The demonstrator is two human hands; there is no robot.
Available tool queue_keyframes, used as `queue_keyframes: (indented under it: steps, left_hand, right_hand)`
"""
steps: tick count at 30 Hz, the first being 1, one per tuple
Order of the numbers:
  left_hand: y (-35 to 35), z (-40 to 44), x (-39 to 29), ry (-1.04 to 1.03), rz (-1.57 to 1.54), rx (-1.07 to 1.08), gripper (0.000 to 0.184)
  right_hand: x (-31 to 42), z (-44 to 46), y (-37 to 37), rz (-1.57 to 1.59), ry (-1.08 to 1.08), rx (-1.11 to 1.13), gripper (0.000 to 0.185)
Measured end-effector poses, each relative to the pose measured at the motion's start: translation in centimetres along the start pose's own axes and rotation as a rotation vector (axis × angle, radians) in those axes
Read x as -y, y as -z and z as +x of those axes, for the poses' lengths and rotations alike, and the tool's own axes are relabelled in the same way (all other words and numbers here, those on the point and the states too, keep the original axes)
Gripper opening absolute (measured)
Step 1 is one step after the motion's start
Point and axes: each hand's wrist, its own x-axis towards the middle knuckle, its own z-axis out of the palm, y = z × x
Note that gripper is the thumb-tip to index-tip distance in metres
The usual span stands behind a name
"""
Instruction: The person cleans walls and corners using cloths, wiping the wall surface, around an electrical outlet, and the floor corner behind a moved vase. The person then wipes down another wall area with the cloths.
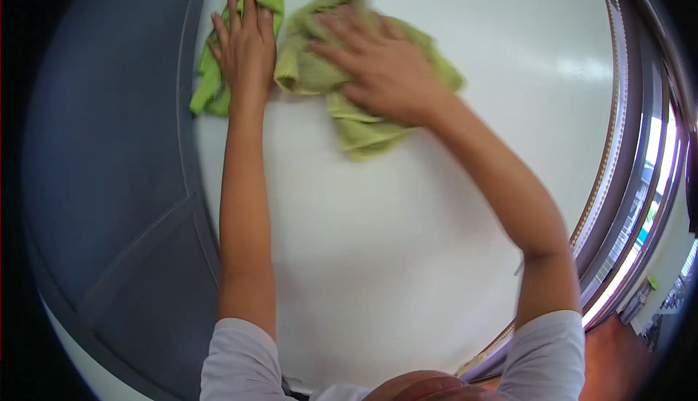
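My left hand [246,48] lies with fingers stretched and spread on a bright green cloth [210,85], pressing it to the white wall [349,255]. To its right, my right hand [382,66] rests flat on a larger yellow-green cloth [371,130]. Its fingers are apart and somewhat smeared by motion. This second cloth is bunched and folded, one corner hanging below the palm. Both arms reach up and forward, and the two cloths are close beside each other. The fingers do not wrap around either cloth.
A dark grey panelled door [116,132] stands along the left, its edge near the green cloth. On the right, a beaded chain [617,59] hangs by a window [647,175] with a dark frame. A reddish-brown floor [611,361] shows at lower right.
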Motion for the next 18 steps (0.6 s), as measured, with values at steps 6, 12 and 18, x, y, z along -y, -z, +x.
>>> queue_keyframes:
  steps: [6,12,18]
  left_hand:
    - [6.8,-8.1,-17.5,-0.386,-0.388,0.119,0.051]
    - [5.3,-4.8,-25.4,-1.044,-0.373,0.011,0.035]
    - [9.6,9.5,-14.5,-0.818,-0.503,0.103,0.034]
  right_hand:
    - [-22.4,-20.4,10.9,-0.024,-0.79,-0.392,0.047]
    - [-21.1,-14.9,7.7,-0.474,-0.8,-0.151,0.052]
    - [-10.6,7.7,14.3,-0.318,-0.653,-0.087,0.034]
